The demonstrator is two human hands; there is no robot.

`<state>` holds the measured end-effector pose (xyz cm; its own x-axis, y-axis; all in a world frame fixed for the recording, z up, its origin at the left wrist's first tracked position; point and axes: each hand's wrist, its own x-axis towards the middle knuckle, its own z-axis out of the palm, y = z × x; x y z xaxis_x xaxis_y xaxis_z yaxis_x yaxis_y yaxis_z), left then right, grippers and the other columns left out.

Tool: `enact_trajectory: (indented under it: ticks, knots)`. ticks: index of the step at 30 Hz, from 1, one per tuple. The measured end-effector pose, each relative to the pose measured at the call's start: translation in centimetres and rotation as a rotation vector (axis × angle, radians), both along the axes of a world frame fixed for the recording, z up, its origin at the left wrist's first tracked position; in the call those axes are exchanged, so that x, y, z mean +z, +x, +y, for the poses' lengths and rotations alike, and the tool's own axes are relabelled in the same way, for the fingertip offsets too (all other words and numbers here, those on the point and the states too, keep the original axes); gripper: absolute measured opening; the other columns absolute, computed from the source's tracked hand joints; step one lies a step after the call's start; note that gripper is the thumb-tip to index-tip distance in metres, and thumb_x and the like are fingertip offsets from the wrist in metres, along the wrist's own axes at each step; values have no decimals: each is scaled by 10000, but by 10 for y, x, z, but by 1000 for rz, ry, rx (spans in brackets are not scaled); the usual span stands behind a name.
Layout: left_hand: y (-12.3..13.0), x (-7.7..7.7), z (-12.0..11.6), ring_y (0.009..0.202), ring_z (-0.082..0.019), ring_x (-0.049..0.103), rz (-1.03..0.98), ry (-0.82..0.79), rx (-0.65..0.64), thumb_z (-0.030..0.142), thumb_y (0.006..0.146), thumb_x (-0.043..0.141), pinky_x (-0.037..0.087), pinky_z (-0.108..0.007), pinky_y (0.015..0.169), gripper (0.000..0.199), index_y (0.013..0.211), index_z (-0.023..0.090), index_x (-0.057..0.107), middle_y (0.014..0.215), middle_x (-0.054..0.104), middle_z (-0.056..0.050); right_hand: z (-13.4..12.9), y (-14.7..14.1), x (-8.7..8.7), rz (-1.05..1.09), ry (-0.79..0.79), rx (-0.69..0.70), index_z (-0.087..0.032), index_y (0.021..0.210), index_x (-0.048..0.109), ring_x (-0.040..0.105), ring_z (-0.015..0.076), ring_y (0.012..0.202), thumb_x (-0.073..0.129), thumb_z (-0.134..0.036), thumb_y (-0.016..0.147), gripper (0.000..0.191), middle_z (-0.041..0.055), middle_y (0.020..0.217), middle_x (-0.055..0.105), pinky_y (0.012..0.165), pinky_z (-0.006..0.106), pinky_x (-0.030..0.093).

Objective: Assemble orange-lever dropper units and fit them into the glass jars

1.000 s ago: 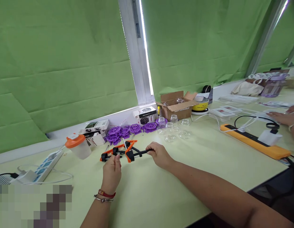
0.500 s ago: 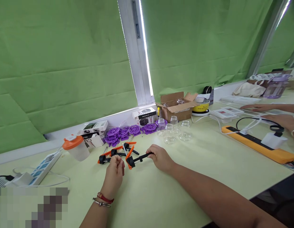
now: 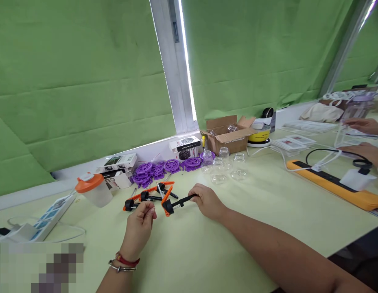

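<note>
My right hand (image 3: 207, 202) pinches the end of a black rod assembly (image 3: 180, 202) just above the table. At its far end is a black head with orange arms and a metal rod. To its left is my left hand (image 3: 137, 228), apart from the assembly, thumb and fingers pressed together; what they hold, if anything, is too small to make out. Behind the left hand several similar black-and-orange assemblies (image 3: 149, 197) lie on the table (image 3: 189, 252). One of them is partly hidden by the fingers.
Purple plastic wheel-like parts (image 3: 172, 166), small printed boxes (image 3: 185, 147), clear jars (image 3: 224, 153) and an open cardboard box (image 3: 230, 140) line the back. An orange-lidded shaker (image 3: 95, 191) and white power strip (image 3: 53, 215) are left. A yellow-orange power strip (image 3: 326, 179) and another person's hands (image 3: 361, 152) are right.
My left hand has drawn back slightly left and down from the black head. The right hand keeps its grip almost unmoved. The other person's far hand has lifted a clear piece.
</note>
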<state>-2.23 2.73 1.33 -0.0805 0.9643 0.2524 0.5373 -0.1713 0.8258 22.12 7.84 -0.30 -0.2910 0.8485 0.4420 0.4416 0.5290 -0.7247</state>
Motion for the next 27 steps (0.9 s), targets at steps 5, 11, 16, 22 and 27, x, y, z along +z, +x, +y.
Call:
enact_trajectory:
  ticks: [5,11,16,22,27]
  knots:
    - [-2,-2,1,439,-93,390,-32,-4,12,390,799,500,316,-204,428,179,761,215,509,583,500,46,1,0,-1,6,7,2,-185,796,640,540,135,738,552,-41,764,172,16,837,587,698,258,428]
    - [-5,-4,2,449,-90,389,-39,-17,5,404,806,495,318,-202,436,185,789,220,500,616,517,44,2,0,-4,8,15,9,-190,806,641,550,133,744,554,-41,765,178,16,845,584,706,257,435]
    - [-5,-3,1,450,-92,382,15,-8,11,424,821,465,320,-206,446,212,787,217,497,617,521,43,1,0,-2,4,2,12,-189,806,642,552,135,749,551,-36,766,183,14,838,583,716,261,439]
    - [-2,0,0,463,-115,351,213,-5,98,526,802,443,311,-223,472,352,650,212,486,473,353,67,2,0,-3,6,3,15,-190,814,645,558,142,773,555,-37,764,184,17,842,591,730,267,440]
    - [3,3,-1,481,-114,321,268,12,106,562,814,382,281,-233,481,439,551,211,390,499,310,56,1,0,-2,-9,8,14,-185,810,647,556,142,764,561,-36,761,179,19,837,594,717,266,437]
